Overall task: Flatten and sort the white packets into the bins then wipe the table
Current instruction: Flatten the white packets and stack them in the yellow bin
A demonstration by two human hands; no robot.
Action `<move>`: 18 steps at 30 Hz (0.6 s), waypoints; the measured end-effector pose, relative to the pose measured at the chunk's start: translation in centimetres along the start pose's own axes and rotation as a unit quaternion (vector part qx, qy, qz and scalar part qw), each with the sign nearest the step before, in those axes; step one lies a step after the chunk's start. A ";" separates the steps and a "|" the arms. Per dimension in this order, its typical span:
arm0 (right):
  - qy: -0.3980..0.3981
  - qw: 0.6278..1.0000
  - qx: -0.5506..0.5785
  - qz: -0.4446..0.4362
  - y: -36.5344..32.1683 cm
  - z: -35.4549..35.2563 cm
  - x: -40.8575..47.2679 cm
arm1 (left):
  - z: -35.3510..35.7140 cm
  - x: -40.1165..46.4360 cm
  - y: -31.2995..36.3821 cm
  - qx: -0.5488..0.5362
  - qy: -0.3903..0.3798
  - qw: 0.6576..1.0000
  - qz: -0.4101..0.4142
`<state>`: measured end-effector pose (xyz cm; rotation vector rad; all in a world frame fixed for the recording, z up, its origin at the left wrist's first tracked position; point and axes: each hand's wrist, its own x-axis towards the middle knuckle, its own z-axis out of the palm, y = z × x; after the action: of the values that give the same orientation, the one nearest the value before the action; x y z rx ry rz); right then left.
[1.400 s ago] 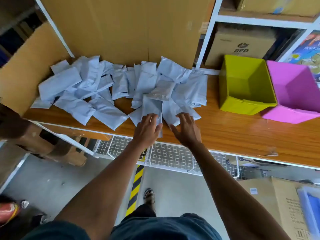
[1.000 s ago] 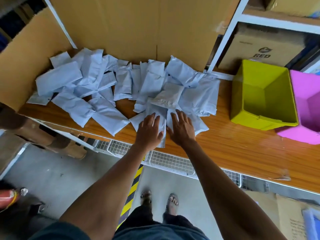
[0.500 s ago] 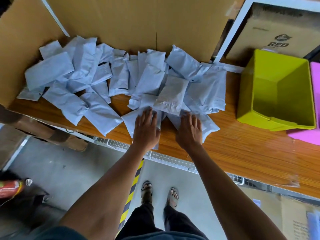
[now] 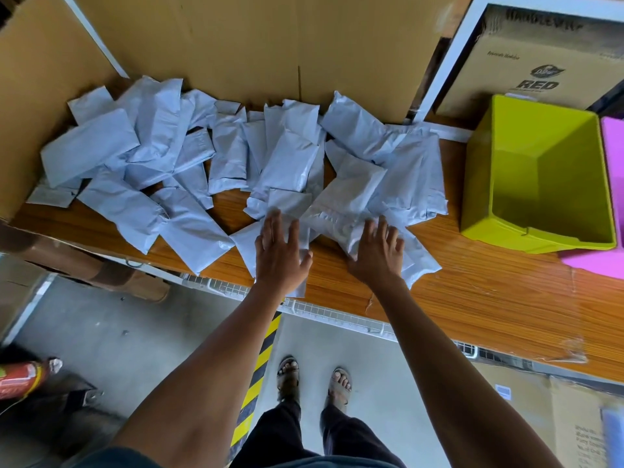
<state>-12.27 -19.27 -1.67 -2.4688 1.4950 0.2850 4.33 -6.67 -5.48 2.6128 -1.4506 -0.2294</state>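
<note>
Several white packets [image 4: 229, 153] lie in a loose overlapping heap across the back and middle of the wooden table [image 4: 489, 292]. My left hand [image 4: 278, 253] lies flat with straight fingers on a packet [image 4: 246, 244] at the table's front edge. My right hand [image 4: 378, 249] lies flat with spread fingers on another packet [image 4: 422, 261] just to the right. A yellow-green bin [image 4: 537, 173] stands at the right with nothing seen in it. A pink bin [image 4: 613, 197] beside it is cut off by the frame's right edge.
Cardboard sheets [image 4: 270, 38] wall the back and left of the table. A printed carton [image 4: 537, 55] stands behind the green bin. Bare wood lies between the heap and the bins. Below are a wire shelf [image 4: 337, 314], the floor and my sandalled feet [image 4: 312, 383].
Both hands slid forward from the table's edge onto the nearest packets, then moved a little apart. The camera view shifted closer and leftward, pushing the bins toward the right edge.
</note>
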 end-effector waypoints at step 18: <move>-0.022 0.998 0.049 0.011 -8.1 -3.6 8.3 | -0.4 0.7 -2.1 0.002 -0.018 1.000 0.021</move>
<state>-1.10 -23.71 0.19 -2.3559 1.4828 0.2631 6.54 -6.17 -5.54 2.5905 -1.5186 -0.2711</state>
